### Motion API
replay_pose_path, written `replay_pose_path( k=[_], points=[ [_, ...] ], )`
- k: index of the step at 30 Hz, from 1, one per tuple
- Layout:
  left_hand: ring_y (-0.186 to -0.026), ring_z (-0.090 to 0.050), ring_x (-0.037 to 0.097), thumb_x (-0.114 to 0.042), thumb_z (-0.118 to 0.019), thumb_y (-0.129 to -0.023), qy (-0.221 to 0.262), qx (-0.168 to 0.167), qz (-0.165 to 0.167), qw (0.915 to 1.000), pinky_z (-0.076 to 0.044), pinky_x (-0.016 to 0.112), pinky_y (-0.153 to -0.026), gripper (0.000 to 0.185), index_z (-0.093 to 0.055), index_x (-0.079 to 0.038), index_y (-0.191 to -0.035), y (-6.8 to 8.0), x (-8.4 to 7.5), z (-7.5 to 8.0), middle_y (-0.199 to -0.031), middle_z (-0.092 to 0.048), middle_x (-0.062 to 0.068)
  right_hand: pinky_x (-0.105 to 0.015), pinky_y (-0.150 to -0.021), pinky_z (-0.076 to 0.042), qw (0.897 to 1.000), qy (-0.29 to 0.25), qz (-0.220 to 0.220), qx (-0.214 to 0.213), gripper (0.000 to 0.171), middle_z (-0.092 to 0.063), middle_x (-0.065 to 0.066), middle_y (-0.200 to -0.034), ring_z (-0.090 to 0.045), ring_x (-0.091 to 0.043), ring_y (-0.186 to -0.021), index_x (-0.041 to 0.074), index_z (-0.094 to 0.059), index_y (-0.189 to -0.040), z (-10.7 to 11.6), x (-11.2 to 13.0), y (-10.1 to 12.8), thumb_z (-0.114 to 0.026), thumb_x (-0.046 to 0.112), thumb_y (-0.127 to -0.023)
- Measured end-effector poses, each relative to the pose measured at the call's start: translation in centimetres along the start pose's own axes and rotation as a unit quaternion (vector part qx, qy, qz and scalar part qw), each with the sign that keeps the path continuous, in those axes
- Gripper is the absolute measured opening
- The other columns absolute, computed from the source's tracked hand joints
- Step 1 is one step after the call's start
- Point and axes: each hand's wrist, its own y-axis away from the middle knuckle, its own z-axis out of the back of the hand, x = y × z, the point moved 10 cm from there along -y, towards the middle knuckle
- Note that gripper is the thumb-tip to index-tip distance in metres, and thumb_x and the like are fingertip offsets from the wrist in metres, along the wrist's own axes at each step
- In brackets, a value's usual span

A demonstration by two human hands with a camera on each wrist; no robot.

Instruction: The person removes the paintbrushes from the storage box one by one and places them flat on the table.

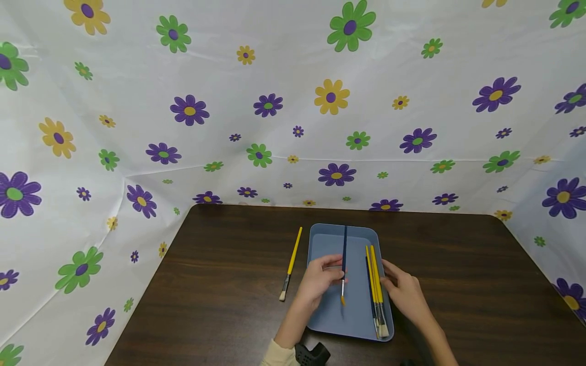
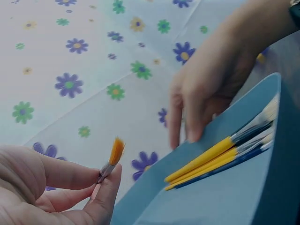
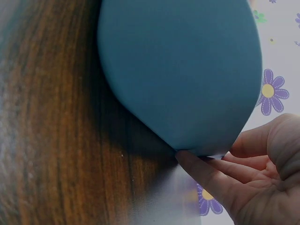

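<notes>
My left hand (image 1: 319, 279) pinches a slim paintbrush (image 1: 345, 244) between thumb and fingers, over the blue-grey tray (image 1: 327, 317). The brush has a dark blue handle, a silver ferrule and orange bristles, which point toward me; the left wrist view shows the orange bristle tip (image 2: 117, 150) just past the fingertips. At the tray's right side, my right hand (image 1: 407, 294) grips the edge. Seen from the right wrist, thumb and fingers (image 3: 206, 176) hold the tray wall (image 3: 178, 79). Yellow-handled brushes (image 1: 375, 279) and a dark blue one (image 1: 370, 279) lie along the tray's right side, bristles toward me.
A yellow-handled flat brush (image 1: 293, 256) lies on the dark wooden table (image 1: 220, 284), left of the tray. A white cloth with flowers (image 1: 293, 91) hangs behind the table and along both sides. A black strap device (image 1: 313, 354) sits on the left wrist.
</notes>
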Motion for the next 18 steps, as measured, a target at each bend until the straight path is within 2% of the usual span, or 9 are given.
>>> replay_pose_path(
  k=[7,18],
  points=[
    [-0.114,-0.065,0.045,0.012,-0.058,-0.094,0.011,-0.013,-0.02,0.9997,-0.061,0.037,-0.085,0.045,-0.051,0.019,-0.139,0.2,-1.3,2.6,-0.132,-0.056,0.035,-0.053,-0.09,-0.057,1.0,0.005,-0.001,0.002,0.048,-0.063,-0.034,-0.13,-0.064,-0.045,-0.118,-0.014,-0.048,-0.146,0.0,0.0,-0.1,-0.057,0.001,-0.101],
    [-0.113,-0.067,0.043,0.012,-0.058,-0.094,0.001,-0.046,-0.036,0.9983,-0.061,0.034,-0.085,0.046,-0.05,0.021,-0.138,0.2,-2.3,5.7,-0.133,-0.055,0.038,-0.054,-0.091,-0.056,1.0,0.007,0.007,-0.004,0.047,-0.062,-0.034,-0.131,-0.063,-0.046,-0.119,-0.014,-0.049,-0.145,0.0,0.2,0.0,-0.058,0.001,-0.101]
  ],
)
